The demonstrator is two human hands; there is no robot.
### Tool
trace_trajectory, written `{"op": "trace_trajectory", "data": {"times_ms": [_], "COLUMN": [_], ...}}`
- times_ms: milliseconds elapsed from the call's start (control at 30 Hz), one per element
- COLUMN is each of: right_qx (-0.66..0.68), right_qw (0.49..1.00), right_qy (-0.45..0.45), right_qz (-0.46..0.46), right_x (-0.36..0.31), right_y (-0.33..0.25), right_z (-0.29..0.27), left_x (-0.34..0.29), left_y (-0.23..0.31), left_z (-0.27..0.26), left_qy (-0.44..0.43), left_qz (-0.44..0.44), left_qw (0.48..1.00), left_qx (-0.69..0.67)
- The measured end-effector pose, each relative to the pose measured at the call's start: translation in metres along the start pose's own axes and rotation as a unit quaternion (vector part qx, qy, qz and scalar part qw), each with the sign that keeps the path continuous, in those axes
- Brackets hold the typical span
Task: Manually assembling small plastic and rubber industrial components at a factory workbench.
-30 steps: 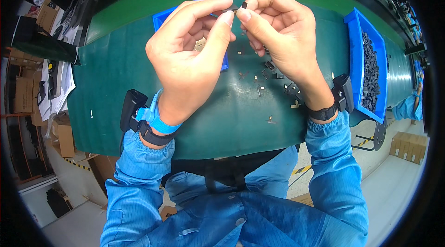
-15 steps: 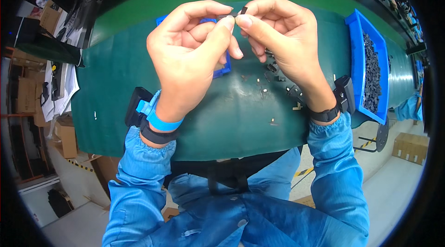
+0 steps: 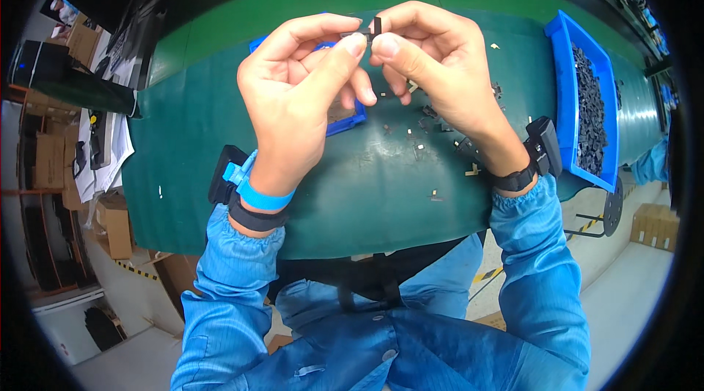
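Between the fingertips of both hands is a small black plastic part [image 3: 378, 26], with one flat piece standing upright. My left hand [image 3: 297, 75] pinches its left side between thumb and forefinger. On the other side, my right hand [image 3: 436, 57] grips it the same way, thumb against the part. The fingers hide most of its shape. Below my right hand, several small black parts [image 3: 463, 145] and tiny pale bits [image 3: 421, 147] lie scattered on the green mat [image 3: 352, 207]. A blue tray [image 3: 345, 125] sits behind my left hand, largely covered by it.
At the right edge of the table stands a blue bin [image 3: 565, 97] heaped with small black parts [image 3: 589, 112]. On the left are white papers [image 3: 110, 156] and a black device [image 3: 70, 79]. Cardboard boxes [image 3: 114, 226] stand beyond the table's left side.
The black part has turned, so its flat piece now stands more upright. Both hands have shifted slightly, still pinching it together. The whole view has moved a little.
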State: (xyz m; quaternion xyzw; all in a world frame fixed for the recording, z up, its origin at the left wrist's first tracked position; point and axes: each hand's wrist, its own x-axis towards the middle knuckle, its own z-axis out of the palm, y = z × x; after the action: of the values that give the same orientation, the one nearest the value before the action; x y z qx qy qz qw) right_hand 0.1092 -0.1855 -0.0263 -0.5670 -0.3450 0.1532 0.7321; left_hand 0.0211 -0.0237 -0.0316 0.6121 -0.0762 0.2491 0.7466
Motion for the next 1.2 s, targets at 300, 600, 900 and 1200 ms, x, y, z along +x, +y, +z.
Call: {"op": "trace_trajectory", "data": {"times_ms": [300,600,900,1200], "right_qx": [0.095,0.21,0.121,0.033], "right_qw": [0.992,0.967,0.991,0.993], "right_qy": [-0.072,-0.116,-0.052,-0.034], "right_qz": [0.044,0.08,-0.014,-0.11], "right_x": [0.001,0.002,0.0,-0.001], "right_y": [0.001,0.001,0.002,0.007], "right_z": [-0.008,-0.011,-0.011,-0.008], "left_x": [0.001,0.004,0.004,0.004], "left_y": [0.001,-0.002,-0.004,-0.004], "left_z": [-0.005,-0.014,-0.014,-0.013], "left_qy": [-0.083,-0.127,-0.069,-0.07], "left_qz": [-0.072,-0.142,-0.165,-0.175], "left_qw": [0.982,0.943,0.941,0.936], "left_qx": [-0.151,-0.273,-0.289,-0.297]}}
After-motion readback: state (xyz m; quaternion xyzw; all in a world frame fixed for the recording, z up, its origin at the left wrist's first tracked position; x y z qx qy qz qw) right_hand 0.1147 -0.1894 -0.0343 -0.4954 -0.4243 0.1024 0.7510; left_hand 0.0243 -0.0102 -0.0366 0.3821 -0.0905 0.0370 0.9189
